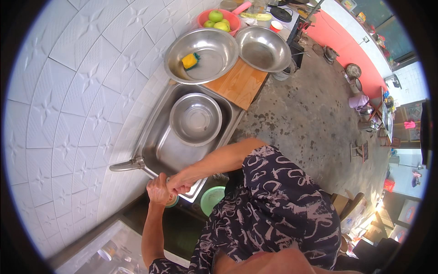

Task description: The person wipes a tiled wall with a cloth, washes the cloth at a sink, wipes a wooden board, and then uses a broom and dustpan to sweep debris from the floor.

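My left hand (159, 190) is curled at the near end of a stainless steel sink (164, 147), beside the faucet (128, 165). Against it, my right hand (179, 184) has its fingers bent. A small pale thing shows between the hands; what it is, and which hand holds it, I cannot tell. In the sink's far part sits a steel bowl (195, 119). Beyond the sink, a larger steel basin (214, 70) holds a yellow and green sponge (190, 61). A second steel basin (263, 49) stands to its right.
A wooden board (239, 84) lies under the two basins. Behind them stands a pink colander (233, 22) with several green apples (215, 16). A green basin (211, 200) lies below the sink's near end. White tiled wall (90, 78) runs along the left.
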`<state>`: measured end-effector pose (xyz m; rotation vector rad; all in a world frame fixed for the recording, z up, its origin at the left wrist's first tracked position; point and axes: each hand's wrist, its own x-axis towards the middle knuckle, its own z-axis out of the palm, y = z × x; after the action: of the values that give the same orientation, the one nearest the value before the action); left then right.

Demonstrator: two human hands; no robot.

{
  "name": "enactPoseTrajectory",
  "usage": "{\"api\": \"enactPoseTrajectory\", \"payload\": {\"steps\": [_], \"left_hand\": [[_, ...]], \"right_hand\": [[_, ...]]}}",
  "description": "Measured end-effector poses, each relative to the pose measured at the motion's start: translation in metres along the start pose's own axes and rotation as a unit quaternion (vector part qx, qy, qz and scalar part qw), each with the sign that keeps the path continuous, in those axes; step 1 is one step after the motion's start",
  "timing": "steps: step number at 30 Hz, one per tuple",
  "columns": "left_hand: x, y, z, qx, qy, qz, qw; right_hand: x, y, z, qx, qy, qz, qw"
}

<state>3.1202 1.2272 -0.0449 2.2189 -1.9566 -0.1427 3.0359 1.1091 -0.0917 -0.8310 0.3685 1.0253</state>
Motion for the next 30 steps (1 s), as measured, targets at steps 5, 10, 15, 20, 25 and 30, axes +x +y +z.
{"api": "enactPoseTrajectory", "payload": {"steps": [5, 10, 15, 20, 25, 30], "left_hand": [[0.002, -0.015, 0.013, 0.014, 0.042, -0.002, 0.999], [0.007, 0.012, 0.011, -0.034, 0.023, -0.157, 0.987], [0.008, 0.057, 0.016, -0.113, 0.042, -0.213, 0.97], [0.036, 0.118, 0.008, -0.314, 0.069, -0.096, 0.942], [0.064, 0.154, 0.033, -0.612, -0.02, -0.263, 0.746], [0.124, 0.227, 0.049, -0.652, -0.065, -0.298, 0.694]], "right_hand": [[0.008, 0.017, 0.011, 0.24, -0.087, -0.087, 0.963], [-0.017, 0.039, 0.008, 0.225, 0.053, -0.259, 0.938], [-0.095, 0.062, 0.013, 0.208, 0.217, -0.257, 0.918], [-0.118, 0.113, -0.03, 0.103, 0.294, -0.332, 0.89], [-0.186, 0.172, -0.04, 0.07, 0.401, -0.414, 0.814], [-0.273, 0.235, -0.051, -0.187, 0.584, -0.449, 0.65]]}}
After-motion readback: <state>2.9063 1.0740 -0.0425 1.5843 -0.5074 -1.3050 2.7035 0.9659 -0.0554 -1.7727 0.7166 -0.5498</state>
